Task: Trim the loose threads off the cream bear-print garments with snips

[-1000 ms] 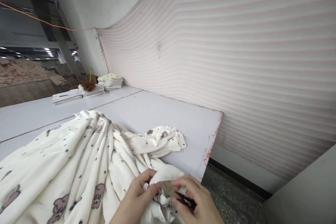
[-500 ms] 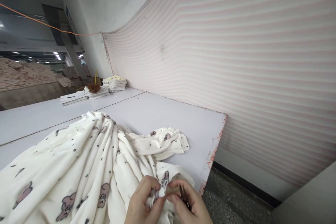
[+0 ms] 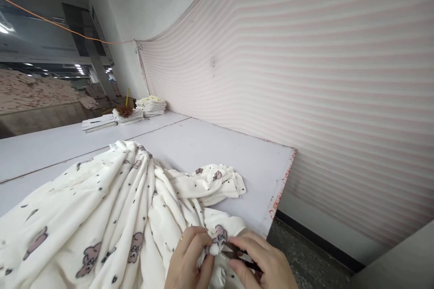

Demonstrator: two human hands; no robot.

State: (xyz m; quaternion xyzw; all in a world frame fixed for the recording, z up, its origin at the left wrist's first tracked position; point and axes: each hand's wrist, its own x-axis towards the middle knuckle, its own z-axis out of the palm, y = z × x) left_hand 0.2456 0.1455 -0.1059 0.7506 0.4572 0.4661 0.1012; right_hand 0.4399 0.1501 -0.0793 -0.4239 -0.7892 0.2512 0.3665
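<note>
A white garment (image 3: pixel 125 216) printed with purple-brown bears lies gathered in folds over the near part of the table, one sleeve-like end stretched to the right. At the lower middle, my left hand (image 3: pixel 190 257) is closed, pinching a bunched edge of this cloth between thumb and fingers. My right hand (image 3: pixel 262 262) grips small dark thread snips (image 3: pixel 242 256), whose blades point left against the pinched cloth edge. The snips' handles are partly hidden by my fingers.
The pale table (image 3: pixel 217 137) ends at a taped right edge. Stacks of folded cloth (image 3: pixel 151 106) and papers (image 3: pixel 99 123) stand at its far left. A striped pink-and-white cloth sheet (image 3: pixel 288 67) hangs behind. Dark speckled floor (image 3: pixel 301 253) shows at lower right.
The snips have swung from pointing upward to pointing left, with their blades now at the cloth edge. My right hand has turned and spread to the right. The view has shifted slightly.
</note>
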